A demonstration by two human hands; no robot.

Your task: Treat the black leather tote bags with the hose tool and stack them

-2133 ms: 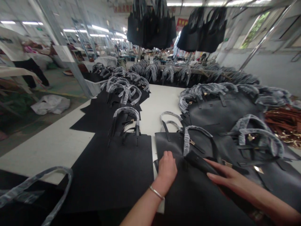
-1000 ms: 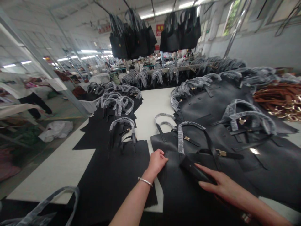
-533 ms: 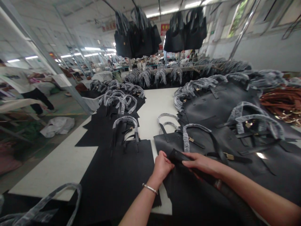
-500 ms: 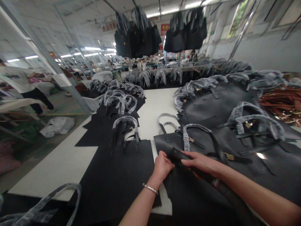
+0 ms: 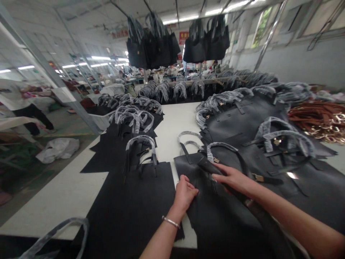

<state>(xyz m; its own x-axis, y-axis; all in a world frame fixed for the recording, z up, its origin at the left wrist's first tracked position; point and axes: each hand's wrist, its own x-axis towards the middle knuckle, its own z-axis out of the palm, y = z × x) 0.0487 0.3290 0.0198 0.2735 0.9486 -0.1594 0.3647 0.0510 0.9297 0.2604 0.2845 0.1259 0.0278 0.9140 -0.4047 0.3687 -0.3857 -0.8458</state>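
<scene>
Black leather strap (image 5: 212, 168) lies drawn diagonally across a flat black leather tote bag (image 5: 226, 230), running from just below its plastic-wrapped handle (image 5: 215, 146) toward the lower right of the view. The person's right hand (image 5: 233, 178) sits over the strap with the fingers stretched out and the thumb out of sight, so from here you can't tell whether it is truly gripping. The left hand (image 5: 184, 194) rests at the tote's left edge with its fingers curled against the leather, and whether it pinches anything is just as hard to say. The hands are apart but close, both on this one bag, with a short stretch of black leather between them.

The tote lies at the near end of a long white bench (image 5: 175, 122). More flat black leather totes (image 5: 129, 201) run along its left side, and others (image 5: 242, 126) overlap on the right, all with wrapped handles. Beyond the right-hand totes sits a heap of tan leather straps with gold hardware (image 5: 315, 120). Finished black bags (image 5: 153, 45) hang overhead in the long, brightly lit workshop. A white plastic sack (image 5: 58, 150) lies on the floor to the left, near a co-worker in a white top (image 5: 16, 97).
</scene>
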